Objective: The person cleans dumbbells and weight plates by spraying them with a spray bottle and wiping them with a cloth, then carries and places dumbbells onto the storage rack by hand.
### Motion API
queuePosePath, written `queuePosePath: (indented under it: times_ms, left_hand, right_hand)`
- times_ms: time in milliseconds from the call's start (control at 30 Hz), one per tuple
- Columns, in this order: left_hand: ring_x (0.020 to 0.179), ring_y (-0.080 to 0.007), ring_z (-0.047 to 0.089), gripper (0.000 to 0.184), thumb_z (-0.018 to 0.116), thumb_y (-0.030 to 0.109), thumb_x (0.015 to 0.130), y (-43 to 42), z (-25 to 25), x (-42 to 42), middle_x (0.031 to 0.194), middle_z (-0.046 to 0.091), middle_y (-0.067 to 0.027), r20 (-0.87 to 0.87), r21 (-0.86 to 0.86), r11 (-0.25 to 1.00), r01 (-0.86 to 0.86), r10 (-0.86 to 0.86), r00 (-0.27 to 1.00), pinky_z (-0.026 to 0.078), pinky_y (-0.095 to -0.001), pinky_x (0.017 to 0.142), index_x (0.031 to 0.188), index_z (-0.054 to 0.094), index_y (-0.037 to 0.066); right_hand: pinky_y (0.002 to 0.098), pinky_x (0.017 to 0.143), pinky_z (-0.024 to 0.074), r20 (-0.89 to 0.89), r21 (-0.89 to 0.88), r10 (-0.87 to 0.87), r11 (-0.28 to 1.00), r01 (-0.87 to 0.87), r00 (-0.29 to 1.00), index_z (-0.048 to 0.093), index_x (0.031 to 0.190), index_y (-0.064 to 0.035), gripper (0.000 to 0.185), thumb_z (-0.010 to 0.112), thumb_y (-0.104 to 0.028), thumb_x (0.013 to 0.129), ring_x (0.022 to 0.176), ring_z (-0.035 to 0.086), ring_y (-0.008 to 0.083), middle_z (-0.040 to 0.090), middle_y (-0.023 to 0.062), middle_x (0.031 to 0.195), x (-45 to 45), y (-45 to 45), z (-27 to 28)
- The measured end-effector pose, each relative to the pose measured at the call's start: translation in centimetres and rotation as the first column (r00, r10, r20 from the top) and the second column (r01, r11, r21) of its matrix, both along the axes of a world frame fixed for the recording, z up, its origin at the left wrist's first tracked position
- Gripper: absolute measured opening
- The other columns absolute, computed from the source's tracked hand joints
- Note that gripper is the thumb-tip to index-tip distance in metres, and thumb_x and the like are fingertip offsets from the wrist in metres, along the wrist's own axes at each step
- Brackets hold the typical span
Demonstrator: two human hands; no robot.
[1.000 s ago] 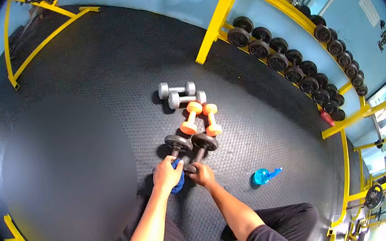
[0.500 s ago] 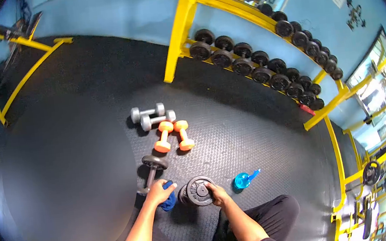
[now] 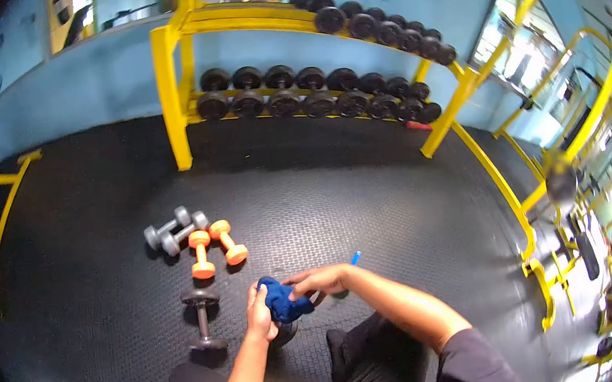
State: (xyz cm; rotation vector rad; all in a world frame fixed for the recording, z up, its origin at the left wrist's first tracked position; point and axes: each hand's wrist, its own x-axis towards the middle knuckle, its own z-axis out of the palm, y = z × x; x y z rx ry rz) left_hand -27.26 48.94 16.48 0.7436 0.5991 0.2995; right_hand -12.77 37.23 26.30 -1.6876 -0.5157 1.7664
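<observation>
A crumpled dark-blue cloth (image 3: 285,300) is bunched between my two hands. My left hand (image 3: 259,313) grips its left side, thumb on top. From the right, my right hand (image 3: 318,283) holds the cloth's upper edge with bent fingers. Beneath the cloth and hands, a dark dumbbell (image 3: 285,334) stands on the floor, mostly hidden. Left of it lies another black dumbbell (image 3: 203,320) with round plates. Behind my right wrist pokes out the blue top of a bottle (image 3: 356,258); its body is covered.
Two orange dumbbells (image 3: 202,256) and two grey dumbbells (image 3: 167,228) lie ahead to the left on the black rubber floor (image 3: 308,213). A yellow rack (image 3: 171,101) with several black dumbbells stands along the blue wall. Yellow-framed gym equipment (image 3: 494,185) is at the right.
My right hand has let go of the plated dumbbell and moved onto the cloth. My left hand has brought the cloth over that dumbbell. The view has turned to the right.
</observation>
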Motion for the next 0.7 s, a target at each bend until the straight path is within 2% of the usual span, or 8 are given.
queuePosePath:
  times_ms: [100,167,233,367,433,467,600,700]
  left_hand:
    - [0.109,-0.0225,0.059,0.045,0.037,0.044,0.099,-1.8,2.9,4.0,0.121,0.058,-0.0097,0.257,-0.246,0.935,0.254,-0.189,0.948,0.050,-0.0390,0.092,0.127,0.048,0.010]
    - [0.116,-0.0244,0.056,0.050,0.028,0.043,0.098,-3.1,3.7,6.9,0.128,0.056,-0.0099,0.387,-0.173,0.947,0.271,-0.188,0.903,0.048,-0.0428,0.097,0.132,0.046,0.011]
    - [0.122,-0.0243,0.049,0.054,0.039,0.029,0.089,-3.9,2.6,8.8,0.135,0.051,-0.0079,0.267,-0.162,0.951,0.262,-0.214,0.940,0.044,-0.0381,0.097,0.142,0.040,0.017]
    - [0.126,-0.0301,0.044,0.080,0.062,0.008,0.073,-7.8,-8.5,13.4,0.139,0.045,-0.0132,-0.164,0.387,0.797,0.463,-0.435,0.885,0.039,-0.0431,0.102,0.147,0.031,0.017]
    - [0.132,-0.0387,0.038,0.097,0.072,0.010,0.068,-10.8,-12.1,14.5,0.142,0.038,-0.0219,-0.543,0.718,0.217,0.661,-0.420,0.728,0.032,-0.0479,0.109,0.151,0.021,0.011]
    - [0.137,-0.0434,0.028,0.112,0.083,0.022,0.063,-12.2,-13.0,15.2,0.144,0.032,-0.0258,-0.589,0.722,0.128,0.680,-0.401,0.702,0.023,-0.0495,0.115,0.151,0.016,0.005]
    - [0.139,-0.0433,0.023,0.119,0.089,0.042,0.057,-14.5,-18.5,19.4,0.148,0.026,-0.0260,-0.424,0.892,-0.043,0.449,-0.423,0.801,0.021,-0.0497,0.116,0.146,0.021,0.000]
    - [0.126,-0.0376,0.046,0.080,0.086,0.040,0.063,-14.8,-19.5,22.0,0.133,0.049,-0.0235,-0.253,0.912,0.138,0.386,-0.552,0.795,0.041,-0.0461,0.102,0.124,0.052,0.003]
  right_hand:
    - [0.0371,0.095,0.0460,0.584,0.068,0.105,0.982,-0.177,0.805,0.048,0.135,-0.0039,0.082,0.080,-0.047,0.073,0.115,0.056,0.0269,0.059,0.0163,0.125,2.1,-1.7,2.3]
    - [0.0362,0.093,0.0471,0.621,0.261,-0.168,0.965,0.000,0.766,0.054,0.126,-0.0003,0.077,0.080,-0.048,0.072,0.107,0.060,0.0266,0.063,0.0172,0.117,4.3,-3.8,0.3]
    - [0.0420,0.085,0.0504,0.885,0.127,-0.100,0.992,-0.028,0.455,0.063,0.110,-0.0039,0.056,0.078,-0.038,0.068,0.099,0.065,0.0362,0.067,0.0232,0.106,7.0,-5.2,1.1]
    - [0.0491,0.083,0.0490,0.906,0.289,-0.359,0.912,0.292,0.225,0.059,0.107,-0.0042,0.045,0.071,-0.036,0.077,0.097,0.063,0.0415,0.066,0.0232,0.100,8.9,-8.6,2.1]
    - [0.0481,0.084,0.0490,0.923,0.212,-0.310,0.905,0.370,0.229,0.058,0.112,-0.0042,0.047,0.070,-0.036,0.080,0.099,0.063,0.0411,0.066,0.0233,0.102,9.0,-9.3,2.6]
    - [0.0471,0.085,0.0490,0.937,0.148,-0.265,0.890,0.430,0.226,0.056,0.116,-0.0041,0.049,0.068,-0.037,0.082,0.100,0.063,0.0408,0.066,0.0234,0.103,9.0,-9.6,2.7]
    - [0.0476,0.085,0.0490,0.939,0.138,-0.270,0.862,0.487,0.213,0.056,0.115,-0.0047,0.046,0.066,-0.037,0.084,0.100,0.063,0.0406,0.066,0.0231,0.103,8.8,-11.0,3.2]
    - [0.0474,0.084,0.0490,0.922,0.131,-0.294,0.849,0.512,0.252,0.056,0.116,-0.0047,0.046,0.066,-0.037,0.084,0.101,0.063,0.0407,0.066,0.0231,0.103,8.6,-11.9,3.4]
